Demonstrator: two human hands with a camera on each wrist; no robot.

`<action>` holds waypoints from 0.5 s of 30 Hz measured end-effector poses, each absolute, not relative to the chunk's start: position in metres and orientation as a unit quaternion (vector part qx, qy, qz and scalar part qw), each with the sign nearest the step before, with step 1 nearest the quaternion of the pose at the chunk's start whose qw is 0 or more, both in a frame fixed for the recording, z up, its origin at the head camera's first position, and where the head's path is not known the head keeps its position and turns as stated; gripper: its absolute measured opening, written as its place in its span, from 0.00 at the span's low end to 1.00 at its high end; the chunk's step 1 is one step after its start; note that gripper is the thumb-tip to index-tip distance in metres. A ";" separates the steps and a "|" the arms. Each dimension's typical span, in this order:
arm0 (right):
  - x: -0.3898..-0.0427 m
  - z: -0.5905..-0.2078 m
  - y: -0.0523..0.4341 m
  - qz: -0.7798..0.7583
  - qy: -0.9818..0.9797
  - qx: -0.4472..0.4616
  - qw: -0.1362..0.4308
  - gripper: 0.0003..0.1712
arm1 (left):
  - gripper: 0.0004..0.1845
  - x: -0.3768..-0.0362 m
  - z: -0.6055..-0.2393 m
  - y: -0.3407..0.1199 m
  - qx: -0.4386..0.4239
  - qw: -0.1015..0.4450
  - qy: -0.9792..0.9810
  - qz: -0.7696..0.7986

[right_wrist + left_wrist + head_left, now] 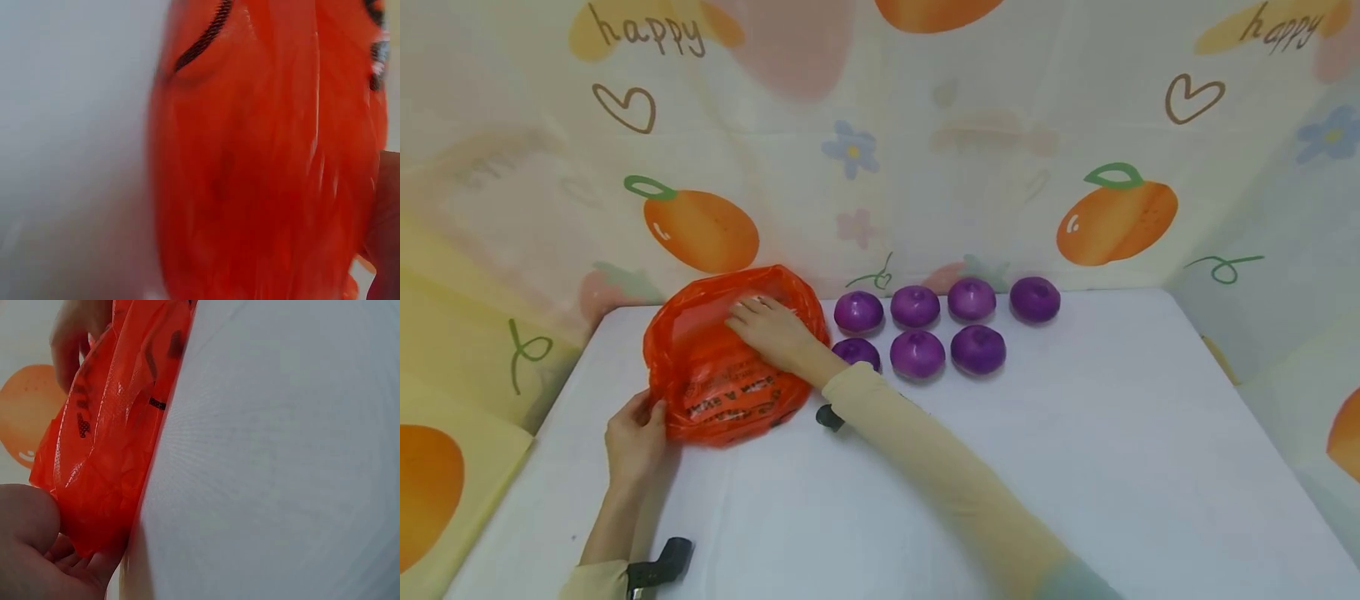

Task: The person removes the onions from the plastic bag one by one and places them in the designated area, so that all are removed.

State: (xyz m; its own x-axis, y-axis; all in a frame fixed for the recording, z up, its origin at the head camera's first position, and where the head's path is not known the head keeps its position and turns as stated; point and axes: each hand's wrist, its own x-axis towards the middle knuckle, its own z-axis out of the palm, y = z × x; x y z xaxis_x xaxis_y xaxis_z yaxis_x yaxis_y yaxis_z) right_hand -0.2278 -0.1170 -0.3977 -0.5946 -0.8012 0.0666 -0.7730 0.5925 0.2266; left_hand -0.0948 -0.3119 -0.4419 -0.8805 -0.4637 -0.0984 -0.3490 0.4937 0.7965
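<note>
A red-orange plastic bag (722, 367) with dark print lies on the left part of the white table, its mouth spread wide. My left hand (636, 442) pinches the bag's near left rim between thumb and fingers, plain also in the left wrist view, where the bag (106, 456) stands beside the thumb. Reaching across from the right, my right hand (775, 337) is over the bag's mouth, fingers extended and palm down, with no object visible in it. The right wrist view is mostly filled by the blurred bag (262, 162), with part of the right hand (386, 219) at the edge.
Several purple onions stand in two rows right of the bag, among them a back-row onion (859, 312), a front-row onion (917, 354) and a rightmost onion (1034, 300). The right forearm partly covers one onion (856, 352). A fruit-patterned cloth (910, 192) hangs behind the table (1075, 467).
</note>
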 end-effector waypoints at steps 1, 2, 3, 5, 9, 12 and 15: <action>-0.231 -0.399 -0.122 -0.095 -0.892 0.435 0.079 0.28 | 0.25 -0.095 -0.442 -0.312 0.235 0.063 -0.861 -0.447; -0.233 -0.399 -0.126 -0.099 -0.896 0.427 0.076 0.28 | 0.24 -0.096 -0.442 -0.312 0.233 0.063 -0.860 -0.449; -0.236 -0.400 -0.130 -0.102 -0.900 0.418 0.068 0.29 | 0.24 -0.096 -0.442 -0.313 0.233 0.063 -0.859 -0.451; -0.239 -0.400 -0.136 -0.111 -0.906 0.406 0.047 0.30 | 0.24 -0.096 -0.443 -0.313 0.233 0.064 -0.860 -0.449; -0.243 -0.399 -0.144 -0.134 -0.907 0.399 0.021 0.32 | 0.24 -0.095 -0.446 -0.316 0.235 0.067 -0.863 -0.442; -0.244 -0.399 -0.149 -0.154 -0.910 0.386 0.011 0.34 | 0.24 -0.094 -0.447 -0.317 0.234 0.067 -0.862 -0.444; -0.242 -0.401 -0.152 -0.165 -0.915 0.368 0.011 0.34 | 0.24 -0.093 -0.446 -0.317 0.232 0.062 -0.861 -0.449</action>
